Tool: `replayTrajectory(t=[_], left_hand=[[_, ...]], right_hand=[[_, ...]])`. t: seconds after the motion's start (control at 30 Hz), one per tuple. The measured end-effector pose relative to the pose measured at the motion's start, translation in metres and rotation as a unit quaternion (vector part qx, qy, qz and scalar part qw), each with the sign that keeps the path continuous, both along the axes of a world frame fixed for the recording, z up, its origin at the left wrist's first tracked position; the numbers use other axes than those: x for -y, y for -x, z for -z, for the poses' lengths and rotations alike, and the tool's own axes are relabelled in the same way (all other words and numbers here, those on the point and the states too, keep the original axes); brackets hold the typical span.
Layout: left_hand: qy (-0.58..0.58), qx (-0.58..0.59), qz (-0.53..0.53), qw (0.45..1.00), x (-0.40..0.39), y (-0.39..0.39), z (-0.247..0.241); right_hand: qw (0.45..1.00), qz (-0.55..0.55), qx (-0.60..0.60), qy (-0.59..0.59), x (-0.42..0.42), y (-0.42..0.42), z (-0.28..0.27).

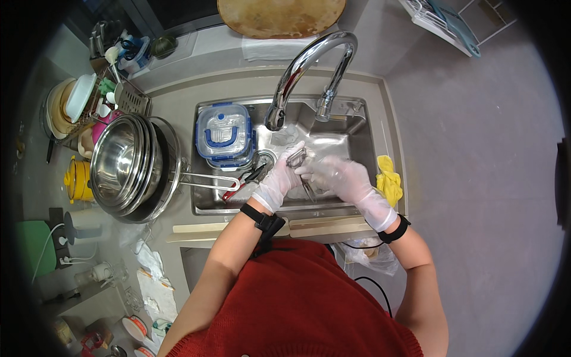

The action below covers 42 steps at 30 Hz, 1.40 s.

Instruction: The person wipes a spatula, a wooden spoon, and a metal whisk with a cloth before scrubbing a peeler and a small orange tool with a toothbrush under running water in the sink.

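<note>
Over the steel sink (pixel 330 143), my left hand (pixel 282 178), in a clear plastic glove, grips a metal kitchen utensil (pixel 296 158) with a looped head, perhaps a peeler. Thin metal parts point down from between my hands; whether they belong to the same utensil I cannot tell. Beside it is my right hand (pixel 345 178), gloved too and blurred, with its fingertips at the utensil; what it holds is not clear. Left of my hands, a red-handled tool (pixel 232 192) with a black part lies in the sink, near the drain (pixel 266 158). Stacked clear containers with blue clips (pixel 223 129) fill the sink's left side.
A chrome faucet (pixel 294 76) arches over the sink. Nested steel bowls (pixel 120 165) and a long-handled strainer (pixel 209 180) stand at the left, by a loaded dish rack (pixel 134 96). A yellow cloth (pixel 389 180) lies on the right rim. A wooden board (pixel 281 18) leans behind.
</note>
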<state>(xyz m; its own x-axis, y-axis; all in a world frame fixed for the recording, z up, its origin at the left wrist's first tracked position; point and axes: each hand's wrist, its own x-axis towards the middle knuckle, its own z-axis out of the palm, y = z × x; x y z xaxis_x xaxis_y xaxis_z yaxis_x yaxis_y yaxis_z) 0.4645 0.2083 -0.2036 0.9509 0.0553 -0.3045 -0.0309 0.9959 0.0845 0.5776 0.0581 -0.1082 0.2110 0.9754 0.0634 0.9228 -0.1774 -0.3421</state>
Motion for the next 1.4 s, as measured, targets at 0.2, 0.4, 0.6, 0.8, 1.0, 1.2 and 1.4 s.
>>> replayTrajectory(t=[0.2, 0.4, 0.6, 0.8, 1.0, 1.2, 1.4], left_hand=[[0.011, 0.028, -0.001, 1.000, -0.002, 0.004, -0.007], [-0.002, -0.061, -0.027, 0.998, -0.002, 0.001, -0.011], [0.005, -0.034, -0.020, 0.999, -0.008, 0.000, -0.006], [0.103, 0.035, -0.069, 0.992, -0.019, 0.010, -0.009], [0.216, -0.008, -0.085, 0.973, -0.020, 0.011, -0.024], [0.121, -0.035, -0.150, 0.981, -0.004, -0.004, -0.036], [-0.131, -0.032, -0.207, 0.969, 0.014, -0.013, -0.048]], right_hand=[[1.000, -0.004, -0.001, 0.016, 0.004, 0.001, -0.001], [0.999, 0.003, -0.033, 0.042, 0.010, 0.004, -0.003], [0.992, 0.030, -0.108, 0.058, 0.012, 0.000, 0.002], [0.923, 0.152, -0.335, 0.113, 0.018, -0.012, 0.033], [0.953, 0.082, -0.285, 0.063, 0.012, 0.008, 0.008], [0.887, 0.119, -0.447, -0.001, 0.013, -0.002, 0.010], [0.785, 0.199, -0.586, -0.028, 0.011, -0.015, -0.013]])
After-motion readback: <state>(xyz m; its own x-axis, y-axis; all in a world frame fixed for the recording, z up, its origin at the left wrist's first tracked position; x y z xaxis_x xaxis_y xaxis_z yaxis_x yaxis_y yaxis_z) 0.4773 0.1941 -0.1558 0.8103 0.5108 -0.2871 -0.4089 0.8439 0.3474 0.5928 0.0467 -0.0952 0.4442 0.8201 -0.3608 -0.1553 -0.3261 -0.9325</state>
